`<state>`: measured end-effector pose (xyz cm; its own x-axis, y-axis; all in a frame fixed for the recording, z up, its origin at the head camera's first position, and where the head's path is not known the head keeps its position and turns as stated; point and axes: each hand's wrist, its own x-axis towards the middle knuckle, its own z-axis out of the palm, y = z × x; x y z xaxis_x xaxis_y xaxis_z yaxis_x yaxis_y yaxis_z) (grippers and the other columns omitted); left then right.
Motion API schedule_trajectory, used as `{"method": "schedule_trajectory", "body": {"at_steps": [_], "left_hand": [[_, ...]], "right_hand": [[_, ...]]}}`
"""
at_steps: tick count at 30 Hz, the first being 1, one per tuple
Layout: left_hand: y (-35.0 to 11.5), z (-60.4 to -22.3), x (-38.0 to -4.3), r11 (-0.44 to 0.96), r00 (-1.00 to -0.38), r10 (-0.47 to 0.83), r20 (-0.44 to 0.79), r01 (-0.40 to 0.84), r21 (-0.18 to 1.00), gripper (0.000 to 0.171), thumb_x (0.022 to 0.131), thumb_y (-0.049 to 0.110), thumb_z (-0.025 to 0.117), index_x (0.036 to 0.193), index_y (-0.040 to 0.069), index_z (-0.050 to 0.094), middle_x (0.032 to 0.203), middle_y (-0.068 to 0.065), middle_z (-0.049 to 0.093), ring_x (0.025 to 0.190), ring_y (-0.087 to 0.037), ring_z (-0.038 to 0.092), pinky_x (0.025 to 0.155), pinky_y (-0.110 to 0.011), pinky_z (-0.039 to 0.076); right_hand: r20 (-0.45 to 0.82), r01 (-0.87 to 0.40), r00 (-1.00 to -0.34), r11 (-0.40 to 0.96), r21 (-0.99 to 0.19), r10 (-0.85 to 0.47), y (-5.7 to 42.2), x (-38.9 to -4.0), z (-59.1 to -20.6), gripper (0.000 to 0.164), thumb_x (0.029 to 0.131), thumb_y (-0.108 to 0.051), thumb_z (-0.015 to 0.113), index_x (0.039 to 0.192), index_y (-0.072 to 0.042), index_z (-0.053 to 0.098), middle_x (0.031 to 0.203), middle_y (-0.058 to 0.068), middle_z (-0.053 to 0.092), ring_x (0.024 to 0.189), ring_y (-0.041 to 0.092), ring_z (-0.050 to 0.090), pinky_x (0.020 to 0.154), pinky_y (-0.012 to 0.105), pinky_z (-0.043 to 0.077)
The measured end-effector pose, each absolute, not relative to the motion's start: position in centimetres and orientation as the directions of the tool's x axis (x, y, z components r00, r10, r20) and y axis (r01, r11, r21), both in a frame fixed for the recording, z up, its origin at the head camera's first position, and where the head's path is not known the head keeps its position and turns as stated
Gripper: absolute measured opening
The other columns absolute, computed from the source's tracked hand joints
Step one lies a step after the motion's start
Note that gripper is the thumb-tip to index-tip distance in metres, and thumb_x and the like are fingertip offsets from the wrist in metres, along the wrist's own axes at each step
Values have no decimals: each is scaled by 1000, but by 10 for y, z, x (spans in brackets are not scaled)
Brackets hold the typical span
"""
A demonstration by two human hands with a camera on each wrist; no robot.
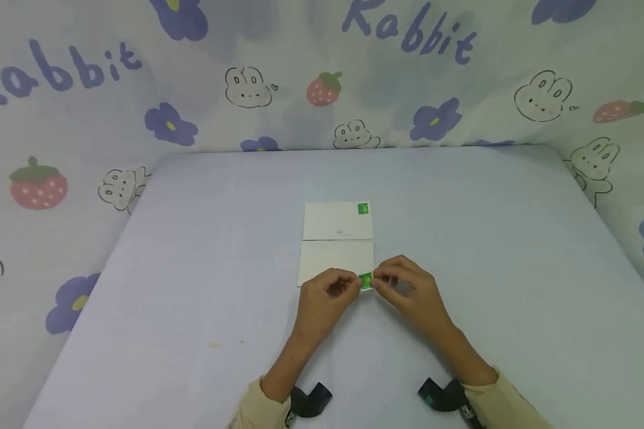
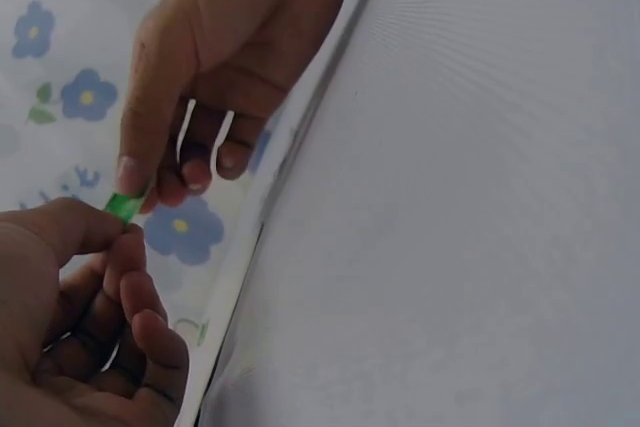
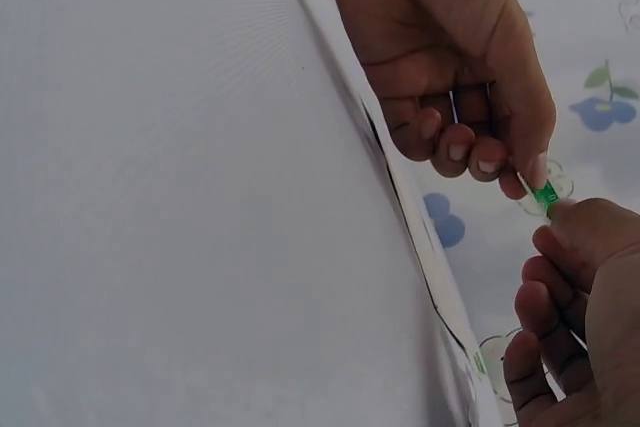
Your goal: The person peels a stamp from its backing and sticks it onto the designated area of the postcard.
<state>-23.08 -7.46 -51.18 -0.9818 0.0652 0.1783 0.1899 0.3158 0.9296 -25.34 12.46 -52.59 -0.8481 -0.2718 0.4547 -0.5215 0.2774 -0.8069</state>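
Between my two hands is a small green stamp (image 1: 366, 280) with a pale edge. My left hand (image 1: 326, 298) pinches its left side between thumb and fingertips, and my right hand (image 1: 412, 292) pinches the right side the same way. In both wrist views the thumbs cover much of the stamp. Behind it lies white paper like an envelope or card (image 1: 337, 256), with a dark line across its middle. Another green stamp (image 1: 363, 208) sits in its upper right corner, and tiny print shows above the line. The hands overlap the paper's near edge in the head view.
The paper lies on a white-covered table (image 1: 220, 238). A patterned curtain (image 1: 284, 36) with rabbits, flowers and strawberries hangs behind and at the sides. Faint yellowish stains (image 1: 214, 344) mark the cover at the front left. Black devices (image 1: 310, 400) are strapped at both wrists.
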Motion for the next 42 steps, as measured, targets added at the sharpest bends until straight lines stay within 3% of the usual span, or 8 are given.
{"method": "schedule_trajectory", "body": {"at_steps": [12,42], "left_hand": [[-77,-516,-234,406,-931,102,351,360,840,6,95,17,72,98,13,74,82,10,61,72,-6,57,62,-22,51],[-137,-522,-260,561,-918,77,388,362,745,15,87,7,77,101,12,75,90,1,64,78,-15,56,68,-29,48]], "right_hand": [[425,-471,-879,267,-840,-215,113,-248,-495,12,81,14,74,87,4,73,89,10,66,74,13,53,64,22,45],[344,-365,-931,334,-869,-120,117,-265,-499,5,87,7,73,90,3,74,92,9,66,79,15,56,69,21,47]]}}
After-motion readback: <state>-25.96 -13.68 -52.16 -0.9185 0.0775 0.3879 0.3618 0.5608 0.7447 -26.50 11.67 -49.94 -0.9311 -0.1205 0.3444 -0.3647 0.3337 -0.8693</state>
